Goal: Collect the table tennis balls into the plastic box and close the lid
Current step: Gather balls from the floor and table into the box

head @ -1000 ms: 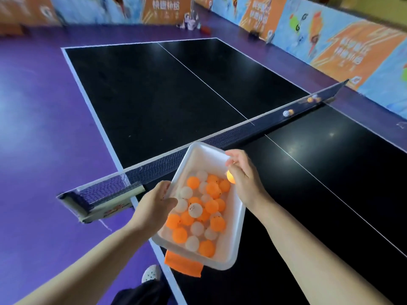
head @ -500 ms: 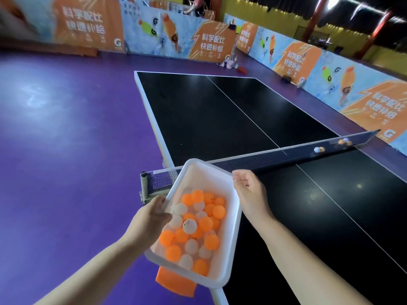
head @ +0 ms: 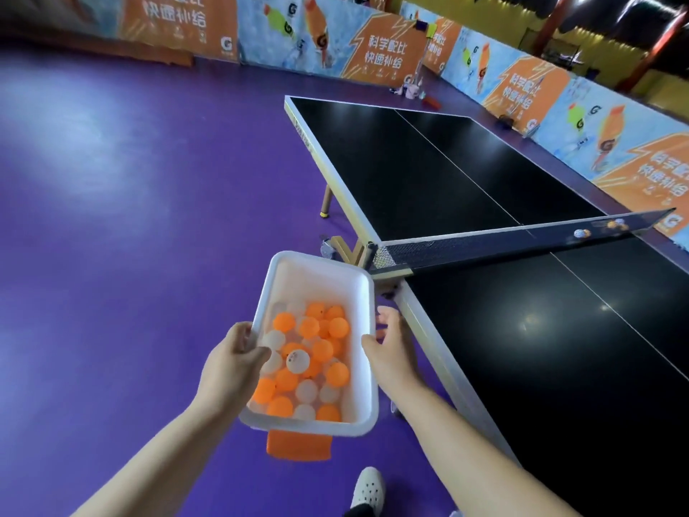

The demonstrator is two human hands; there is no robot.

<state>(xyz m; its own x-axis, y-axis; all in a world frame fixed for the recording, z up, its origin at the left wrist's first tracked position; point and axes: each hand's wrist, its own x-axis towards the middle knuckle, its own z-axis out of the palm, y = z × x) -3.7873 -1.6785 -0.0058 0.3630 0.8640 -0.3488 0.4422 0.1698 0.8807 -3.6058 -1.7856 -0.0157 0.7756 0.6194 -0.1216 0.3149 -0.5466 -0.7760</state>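
Observation:
A white plastic box is held over the purple floor, left of the table's edge. Several orange and white table tennis balls lie inside it. My left hand grips the box's left rim, thumb over the edge. My right hand is against the box's right wall, fingers curled around the rim. An orange lid hangs below the box's near end. More balls rest against the net far along the table, with another pair beyond them.
The black table runs along my right, its net post close to the box's far corner. Purple floor spreads to the left. Printed barriers ring the court. My white shoe shows below.
The box has moved left, off the table and past the net post, over the floor. My right hand dropped its orange ball in and came to the box's right rim.

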